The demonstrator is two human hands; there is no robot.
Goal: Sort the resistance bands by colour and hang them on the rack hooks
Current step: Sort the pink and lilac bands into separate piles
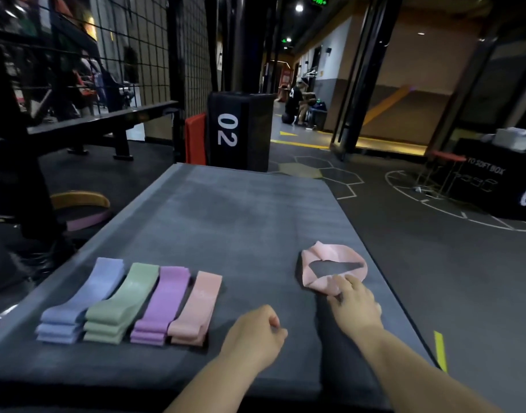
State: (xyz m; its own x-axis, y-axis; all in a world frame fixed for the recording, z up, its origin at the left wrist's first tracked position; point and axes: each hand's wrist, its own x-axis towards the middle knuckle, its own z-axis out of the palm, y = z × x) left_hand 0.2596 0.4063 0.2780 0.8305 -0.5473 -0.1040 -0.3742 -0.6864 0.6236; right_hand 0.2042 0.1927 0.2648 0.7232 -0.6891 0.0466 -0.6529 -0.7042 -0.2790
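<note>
Four flat stacks of resistance bands lie side by side on the grey mat (232,210): blue (83,299), green (121,302), purple (162,305) and pink (196,308). A loose pink band (333,263) lies opened in a loop on the mat's right side. My right hand (354,299) rests its fingertips on the near edge of that loose band. My left hand (255,332) hovers above the mat near the pink stack, fingers curled, holding nothing.
A black padded box marked 02 (237,129) stands beyond the mat's far end, with a red pad (194,138) beside it. A black wire grid wall (130,49) and bench (100,120) are at left. More bands (80,210) lie on the floor left. A person crouches far down the corridor.
</note>
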